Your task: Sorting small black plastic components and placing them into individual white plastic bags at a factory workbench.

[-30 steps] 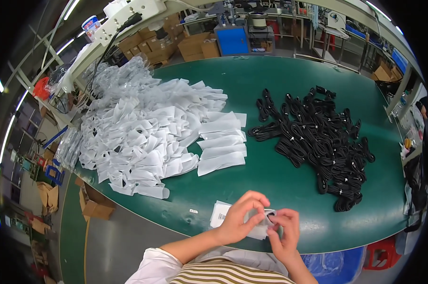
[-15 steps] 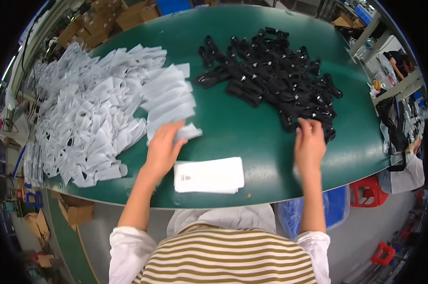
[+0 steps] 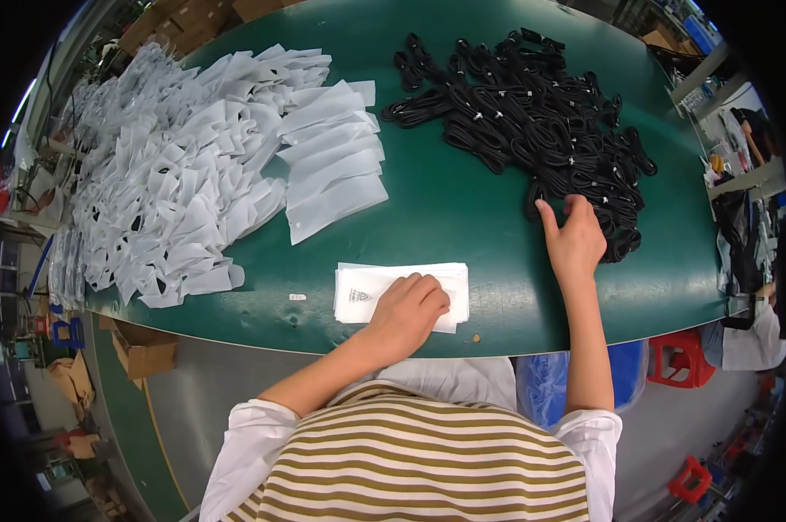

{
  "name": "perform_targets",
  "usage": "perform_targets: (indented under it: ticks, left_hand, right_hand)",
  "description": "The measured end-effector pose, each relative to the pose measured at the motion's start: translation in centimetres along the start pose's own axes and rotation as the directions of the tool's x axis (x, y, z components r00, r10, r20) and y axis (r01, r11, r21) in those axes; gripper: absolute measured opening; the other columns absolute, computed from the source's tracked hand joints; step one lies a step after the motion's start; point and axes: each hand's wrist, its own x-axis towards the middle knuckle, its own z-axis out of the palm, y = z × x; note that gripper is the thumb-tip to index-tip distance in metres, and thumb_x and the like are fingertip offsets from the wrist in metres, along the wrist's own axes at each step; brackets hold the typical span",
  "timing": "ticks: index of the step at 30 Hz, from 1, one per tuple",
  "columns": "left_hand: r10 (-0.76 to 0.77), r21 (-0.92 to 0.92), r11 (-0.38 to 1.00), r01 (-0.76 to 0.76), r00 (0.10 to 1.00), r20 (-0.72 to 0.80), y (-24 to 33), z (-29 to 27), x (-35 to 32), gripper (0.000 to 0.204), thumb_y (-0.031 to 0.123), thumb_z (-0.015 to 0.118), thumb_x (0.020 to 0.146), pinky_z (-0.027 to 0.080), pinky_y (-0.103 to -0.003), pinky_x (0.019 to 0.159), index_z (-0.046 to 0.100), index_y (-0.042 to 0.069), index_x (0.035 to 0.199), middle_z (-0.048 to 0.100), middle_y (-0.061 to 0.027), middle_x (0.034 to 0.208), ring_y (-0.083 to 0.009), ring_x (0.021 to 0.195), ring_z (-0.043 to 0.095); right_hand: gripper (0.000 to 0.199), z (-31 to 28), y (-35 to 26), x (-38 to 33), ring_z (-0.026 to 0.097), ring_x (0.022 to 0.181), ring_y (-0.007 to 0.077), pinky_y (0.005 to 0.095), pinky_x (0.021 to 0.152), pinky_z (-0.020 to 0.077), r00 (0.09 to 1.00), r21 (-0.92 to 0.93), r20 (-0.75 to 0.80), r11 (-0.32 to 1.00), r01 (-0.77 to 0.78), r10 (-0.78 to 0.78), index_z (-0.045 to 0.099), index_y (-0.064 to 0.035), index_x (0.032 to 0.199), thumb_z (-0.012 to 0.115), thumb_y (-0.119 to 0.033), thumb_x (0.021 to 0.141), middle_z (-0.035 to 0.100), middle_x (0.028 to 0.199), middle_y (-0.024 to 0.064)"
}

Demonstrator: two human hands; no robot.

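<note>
At the table's near edge, your left hand (image 3: 408, 306) rests curled, fingers together, on a small stack of white bags (image 3: 358, 291). Farther right, your right hand (image 3: 574, 237), fingers spread, touches the black cable pile (image 3: 532, 113).

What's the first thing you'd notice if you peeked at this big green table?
Probably the tangled heap of black coiled cables at the far right of the green table, where the right hand touches its near edge. Next comes the wide spread of white plastic bags covering the left side. The left hand rests on a small stack of white bags at the near edge.
</note>
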Motion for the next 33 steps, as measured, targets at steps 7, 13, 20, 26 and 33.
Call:
perform_targets:
  ticks: [7,13,20,26,33]
  left_hand:
    - [-0.085,-0.034,0.996,0.082,0.991,-0.1,0.5,0.2,0.0,0.01,0.002,0.067,0.081,0.045,-0.039,0.072,0.059,0.005,0.086,0.058,-0.0092,0.086,-0.03,0.079,0.057]
    - [-0.182,-0.103,0.979,0.175,0.981,-0.07,0.6,0.3,0.0,0.008,0.004,0.063,0.086,0.044,-0.04,0.071,0.055,0.005,0.088,0.058,-0.0106,0.085,-0.0306,0.078,0.057]
    - [-0.279,-0.197,0.946,0.256,0.956,-0.096,0.4,0.0,0.1,0.008,0.001,0.062,0.088,0.046,-0.037,0.065,0.055,0.003,0.09,0.058,-0.0112,0.083,-0.0282,0.073,0.057]
    - [-0.267,-0.235,0.944,0.233,0.955,-0.125,0.1,-0.1,0.2,0.009,-0.002,0.061,0.087,0.047,-0.034,0.064,0.054,0.002,0.091,0.058,-0.0114,0.084,-0.0268,0.072,0.056]
    - [-0.157,-0.313,0.946,0.088,0.967,-0.201,0.1,-0.1,0.3,0.013,-0.005,0.062,0.084,0.047,-0.034,0.068,0.055,0.002,0.091,0.061,-0.0112,0.091,-0.0273,0.075,0.056]
  right_hand:
    - [0.036,0.4,0.1,0.9,0.067,0.075,0.0317,0.0423,0.064,0.0512,0.96,0.113,0.232,0.976,-0.184,0.154,0.064,-0.0012,0.089,0.073,-0.036,0.084,0.068,0.082,0.0125]
    - [0.031,-0.5,-1.6,0.5,0.067,0.077,0.0342,0.0442,0.066,0.0513,0.974,-0.023,0.21,0.997,-0.08,0.083,0.065,-0.0001,0.087,0.071,-0.03,0.084,0.068,0.084,0.0152]
    - [0.02,-6.0,-2.2,-3.4,0.062,0.066,0.025,0.0344,0.063,0.0483,0.94,0.359,0.34,0.92,-0.156,0.027,0.064,0.0024,0.093,0.061,-0.018,0.091,0.066,0.076,0.0136]
    - [0.017,-9.9,-4.3,-7.8,0.055,0.06,0.0153,0.0297,0.058,0.0446,0.847,0.636,0.528,0.692,-0.341,-0.067,0.063,0.0031,0.095,0.054,-0.011,0.093,0.062,0.07,0.0075]
    - [0.017,-8.7,-3.8,-9.2,0.052,0.057,0.012,0.0265,0.055,0.0422,0.729,0.564,0.68,0.69,-0.453,-0.076,0.063,0.0033,0.093,0.054,-0.011,0.093,0.062,0.069,0.0054]
